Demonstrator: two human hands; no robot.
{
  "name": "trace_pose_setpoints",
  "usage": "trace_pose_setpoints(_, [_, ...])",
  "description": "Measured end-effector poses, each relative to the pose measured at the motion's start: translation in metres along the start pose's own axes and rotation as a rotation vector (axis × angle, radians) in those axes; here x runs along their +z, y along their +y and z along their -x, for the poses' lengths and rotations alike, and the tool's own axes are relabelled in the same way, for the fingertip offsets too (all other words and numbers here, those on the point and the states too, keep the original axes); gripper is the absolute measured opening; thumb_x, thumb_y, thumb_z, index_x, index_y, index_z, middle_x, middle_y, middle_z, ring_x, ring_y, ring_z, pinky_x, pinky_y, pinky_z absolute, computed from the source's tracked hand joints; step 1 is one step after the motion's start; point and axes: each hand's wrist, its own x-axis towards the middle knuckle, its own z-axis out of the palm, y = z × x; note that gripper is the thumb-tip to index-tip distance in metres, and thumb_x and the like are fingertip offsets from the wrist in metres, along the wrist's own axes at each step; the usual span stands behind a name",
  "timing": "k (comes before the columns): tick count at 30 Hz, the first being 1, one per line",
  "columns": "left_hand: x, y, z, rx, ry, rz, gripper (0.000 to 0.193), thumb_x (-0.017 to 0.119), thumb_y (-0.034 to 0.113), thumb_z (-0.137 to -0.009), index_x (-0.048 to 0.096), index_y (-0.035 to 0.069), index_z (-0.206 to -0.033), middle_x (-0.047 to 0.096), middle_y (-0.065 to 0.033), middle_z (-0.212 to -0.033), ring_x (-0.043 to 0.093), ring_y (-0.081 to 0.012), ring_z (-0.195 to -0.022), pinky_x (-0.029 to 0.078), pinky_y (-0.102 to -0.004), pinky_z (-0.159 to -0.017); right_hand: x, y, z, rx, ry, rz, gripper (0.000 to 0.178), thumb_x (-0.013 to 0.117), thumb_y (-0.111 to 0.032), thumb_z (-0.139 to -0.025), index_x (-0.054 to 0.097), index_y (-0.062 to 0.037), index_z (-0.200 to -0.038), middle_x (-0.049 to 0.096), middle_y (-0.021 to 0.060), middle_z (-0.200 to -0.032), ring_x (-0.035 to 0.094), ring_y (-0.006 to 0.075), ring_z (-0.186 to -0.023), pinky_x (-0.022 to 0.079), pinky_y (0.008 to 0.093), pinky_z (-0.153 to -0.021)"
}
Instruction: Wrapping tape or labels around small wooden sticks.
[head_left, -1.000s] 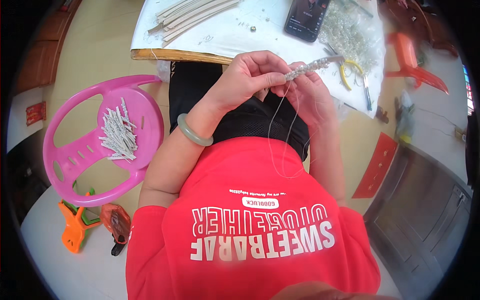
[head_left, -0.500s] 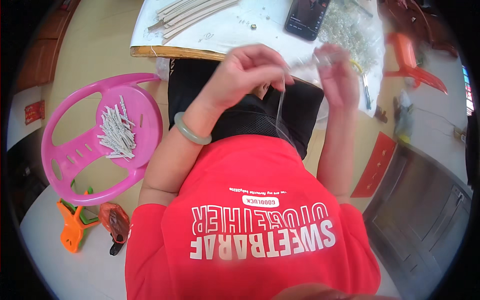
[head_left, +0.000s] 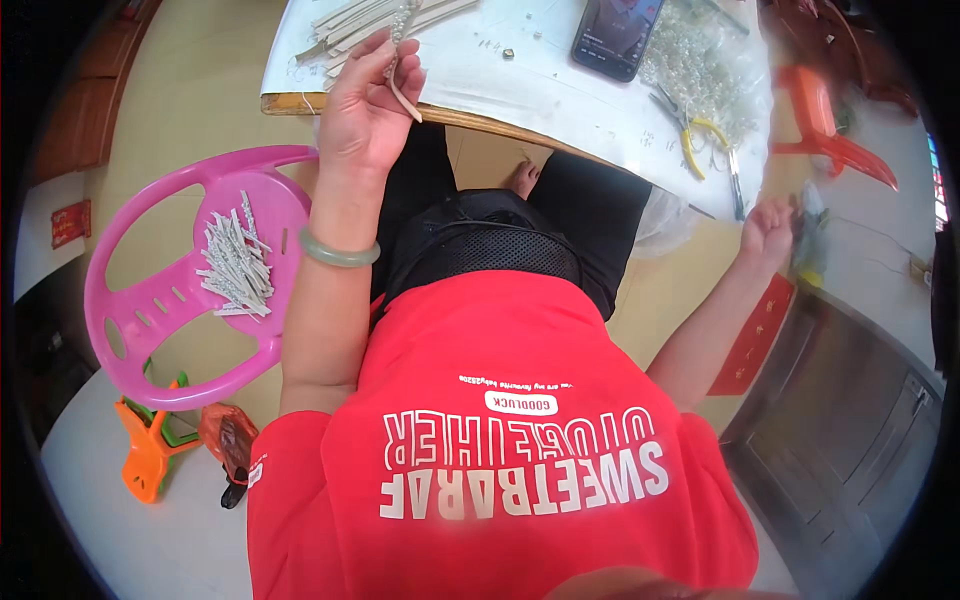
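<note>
Above the table's front edge, my left hand [head_left: 372,105] is closed on a narrow pale strip [head_left: 408,103] studded with small shiny beads along its upper part; its bare end hangs below the fingers. A pale green bangle [head_left: 340,253] circles that wrist. Out to the right, beyond the table corner, my right hand [head_left: 768,235] has its fingers curled together; whatever they hold, if anything, is too fine to make out. Yellow-handled pliers [head_left: 690,140] lie on the table's right part, beside a slim dark metal tool [head_left: 737,185] at the edge.
Long beige strips [head_left: 350,40] lie at the table's [head_left: 470,75] left. A phone [head_left: 615,35] and a heap of clear beads [head_left: 700,65] are on its right. At my left, a pink plastic chair [head_left: 180,275] bears several short beaded strips [head_left: 236,262]. An orange stool [head_left: 815,120] stands right.
My hands have parted from near each other: the left moved left and up with the beaded strip, the right swung out right and down. The pliers now show fully.
</note>
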Motion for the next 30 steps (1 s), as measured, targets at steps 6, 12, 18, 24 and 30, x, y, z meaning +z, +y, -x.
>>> trace_pose_setpoints(6, [0.011,0.005,0.009,0.159,-0.095,-0.166,0.025,0.056,-0.002,-0.093,0.057,-0.001,-0.117,0.064,-0.0175,-0.104,0.066,-0.0211,-0.088,0.056,-0.0287,-0.083,0.080,0.033,0.029,-0.050,0.272,0.203,0.013,0.053,-0.002,-0.098,0.056,0.0038,-0.109,0.060,0.0074,-0.086,0.052,0.0123,-0.064,0.046,0.0213,-0.059])
trace_pose_setpoints(12, [0.013,0.007,0.010,0.186,-0.112,-0.265,0.028,0.053,-0.001,-0.095,0.056,0.000,-0.122,0.063,-0.0179,-0.109,0.066,-0.0224,-0.092,0.055,-0.0298,-0.087,0.077,0.024,0.032,-0.232,0.410,0.449,0.022,0.061,-0.014,-0.096,0.061,0.0043,-0.109,0.065,0.0070,-0.085,0.060,0.0132,-0.074,0.051,0.0231,-0.068])
trace_pose_setpoints(18, [0.033,0.012,0.019,0.064,-0.195,-0.217,0.033,0.052,0.000,-0.095,0.054,-0.001,-0.128,0.063,-0.0187,-0.113,0.066,-0.0232,-0.093,0.054,-0.0282,-0.088,0.060,0.004,0.032,-0.105,0.235,0.326,0.021,0.063,-0.019,-0.096,0.064,0.0010,-0.101,0.065,0.0059,-0.082,0.060,0.0126,-0.075,0.051,0.0231,-0.068])
trace_pose_setpoints(24, [0.050,0.002,0.029,0.103,-0.307,-0.337,0.030,0.054,0.002,-0.095,0.058,-0.003,-0.124,0.065,-0.0182,-0.109,0.066,-0.0212,-0.089,0.053,-0.0266,-0.086,0.084,0.028,0.028,-0.053,0.101,0.323,0.016,0.061,-0.017,-0.097,0.061,-0.0015,-0.101,0.062,0.0051,-0.085,0.055,0.0107,-0.068,0.048,0.0215,-0.062])
trace_pose_setpoints(30, [0.056,-0.006,0.037,0.265,-0.318,-0.775,0.014,0.061,0.004,-0.093,0.064,-0.002,-0.105,0.067,-0.0132,-0.084,0.064,-0.0148,-0.068,0.054,-0.0229,-0.067,0.121,0.078,0.038,0.012,0.062,0.504,0.013,0.059,-0.016,-0.099,0.060,-0.0035,-0.103,0.059,0.0054,-0.084,0.050,0.0080,-0.062,0.043,0.0199,-0.055])
